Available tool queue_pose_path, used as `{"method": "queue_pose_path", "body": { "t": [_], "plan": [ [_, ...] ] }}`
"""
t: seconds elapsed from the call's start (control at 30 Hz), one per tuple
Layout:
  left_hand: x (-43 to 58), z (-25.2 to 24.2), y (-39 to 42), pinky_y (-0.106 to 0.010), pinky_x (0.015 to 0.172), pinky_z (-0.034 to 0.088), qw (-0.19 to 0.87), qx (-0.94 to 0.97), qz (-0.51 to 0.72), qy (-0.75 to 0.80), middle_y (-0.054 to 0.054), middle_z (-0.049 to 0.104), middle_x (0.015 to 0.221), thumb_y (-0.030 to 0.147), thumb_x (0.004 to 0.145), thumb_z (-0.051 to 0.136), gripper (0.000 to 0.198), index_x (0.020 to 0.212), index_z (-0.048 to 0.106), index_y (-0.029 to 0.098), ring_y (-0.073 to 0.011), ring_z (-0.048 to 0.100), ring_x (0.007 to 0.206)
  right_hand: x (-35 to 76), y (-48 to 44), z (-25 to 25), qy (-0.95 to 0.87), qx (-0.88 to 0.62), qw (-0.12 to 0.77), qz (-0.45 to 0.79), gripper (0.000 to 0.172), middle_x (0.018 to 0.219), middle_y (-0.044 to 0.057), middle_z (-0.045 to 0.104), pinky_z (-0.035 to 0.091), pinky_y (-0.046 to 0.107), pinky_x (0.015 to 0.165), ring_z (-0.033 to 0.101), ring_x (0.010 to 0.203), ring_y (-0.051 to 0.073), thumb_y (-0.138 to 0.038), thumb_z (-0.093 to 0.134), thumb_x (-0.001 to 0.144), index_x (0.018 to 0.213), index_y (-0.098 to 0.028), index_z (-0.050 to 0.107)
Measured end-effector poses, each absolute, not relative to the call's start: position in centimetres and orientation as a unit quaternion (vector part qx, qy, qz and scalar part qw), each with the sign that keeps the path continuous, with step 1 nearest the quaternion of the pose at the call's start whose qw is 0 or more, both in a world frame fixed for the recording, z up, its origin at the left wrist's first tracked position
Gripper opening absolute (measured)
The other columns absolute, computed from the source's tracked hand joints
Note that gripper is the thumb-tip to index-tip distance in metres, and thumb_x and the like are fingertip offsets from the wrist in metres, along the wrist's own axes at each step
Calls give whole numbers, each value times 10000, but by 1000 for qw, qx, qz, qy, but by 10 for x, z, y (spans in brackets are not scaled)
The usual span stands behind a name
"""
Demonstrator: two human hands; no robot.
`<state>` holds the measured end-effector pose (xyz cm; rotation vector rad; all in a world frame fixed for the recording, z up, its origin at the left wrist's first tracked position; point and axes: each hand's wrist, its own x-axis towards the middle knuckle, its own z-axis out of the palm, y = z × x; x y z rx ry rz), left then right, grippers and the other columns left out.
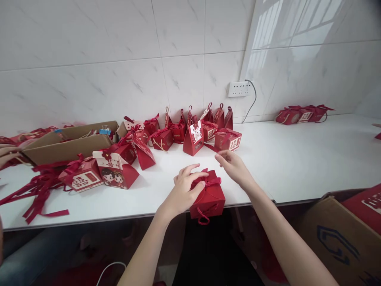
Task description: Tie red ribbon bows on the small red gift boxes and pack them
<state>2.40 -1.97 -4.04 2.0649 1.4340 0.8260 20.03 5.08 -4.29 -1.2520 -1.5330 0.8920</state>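
Note:
A red gift box (214, 195) with a ribbon bow (212, 181) on top and a red twisted cord handle on its near side sits at the front edge of the table, slightly overhanging it. My left hand (185, 190) lies over the box's left side, thumb and forefinger closed around the bow, other fingers apart. To the right and above the box, my right hand (233, 166) is raised with thumb and forefinger brought together. Whether anything is between those fingertips cannot be made out. A red ribbon (210, 147) lies just behind them.
Several finished-looking red boxes (193, 139) stand along the white wall. Left are a cardboard tray (67, 149), loose ribbons (41, 194) and another person's hand (7, 155). More boxes (305, 116) stand at the far right; a carton (336, 238) is below the table.

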Motion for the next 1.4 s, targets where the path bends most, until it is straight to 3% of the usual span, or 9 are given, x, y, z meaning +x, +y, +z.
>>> {"method": "queue_pose_path", "body": {
  "t": [0.1,0.2,0.33,0.73,0.9,1.03,1.13,1.27,1.4],
  "plan": [
    [23,-47,-23,-444,1074,264,230,692,415,544,-51,493,1277,350,868,462,267,1097,580,284,-239,383,1256,210,20,-50,-662,-520,384,379,459,529,-33,415,309,271,530,382,515,119,-592,441,812,562,-207,408],
    [19,-54,-29,-348,883,400,206,565,531,597,-41,557,938,381,841,465,181,862,544,219,-206,522,948,212,-1,-53,-671,-498,348,424,503,534,-44,346,250,263,513,309,515,106,-632,448,797,544,-208,351],
    [17,-58,-39,-255,565,325,342,558,467,594,34,339,585,472,840,445,373,598,346,206,-130,374,576,208,-3,-54,-650,-446,372,490,475,562,-40,357,260,263,530,312,536,114,-623,507,769,565,-211,388],
    [35,-87,-43,-231,521,268,411,506,573,498,49,234,593,387,857,452,363,604,266,206,-106,235,548,199,-8,-75,-437,-357,484,668,457,564,-63,243,199,241,478,174,505,90,-475,679,700,546,-205,345],
    [35,-91,-44,-231,535,297,406,495,576,508,49,264,585,408,868,436,353,611,302,205,-106,279,548,204,-9,-83,-471,-392,490,620,474,558,-46,306,277,243,478,265,495,98,-569,631,723,566,-210,364],
    [18,-93,-35,-250,701,410,429,504,573,483,4,519,798,427,868,442,237,833,499,199,-131,483,718,219,-12,-93,-580,-380,470,546,516,860,50,561,461,299,642,548,776,210,-701,622,644,875,-248,534],
    [6,-90,-20,-297,885,411,444,520,560,468,-57,576,1078,438,842,495,308,1034,541,201,-180,544,969,224,-15,-101,-631,-379,425,527,676,1242,105,513,488,374,852,503,1150,301,-650,679,630,1170,-314,451],
    [-5,-81,-5,-288,827,431,478,570,514,427,-44,608,919,470,805,552,308,909,587,183,-178,561,890,221,-8,-105,-651,-395,365,535,571,1303,127,508,472,438,933,500,1200,312,-577,598,756,1223,-298,425],
    [-13,-77,-9,-234,652,405,443,577,514,455,15,526,718,474,773,607,311,766,533,172,-114,492,665,215,5,-105,-618,-496,433,430,532,1205,164,569,393,523,1002,523,1160,353,-651,549,738,1064,-232,511]
  ]
}}
